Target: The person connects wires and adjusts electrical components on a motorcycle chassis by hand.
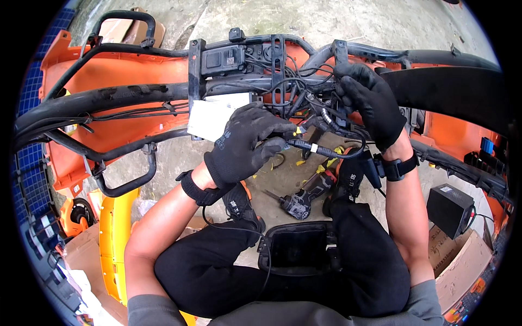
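My left hand (247,142), in a black glove, has its thumb and fingers closed at the end of a black cable (321,151) with a white band. A small yellow connector piece (298,131) shows at its fingertips. My right hand (372,103), also gloved, is raised at the right of a tangled wiring harness (299,89), fingers curled in at thin black wires; what they pinch is hidden. Beside my left hand, a flat white box-like part (217,117) lies against the frame. The harness runs over a black tubular vehicle frame (136,95) with orange body panels (130,73).
On the ground between my feet lies a cordless power tool (304,201), near a dark tray-like part (298,247). A black box (450,209) stands by an open carton (462,266) at right. A yellow panel (115,244) leans at left. A broad black bar (446,92) extends rightward.
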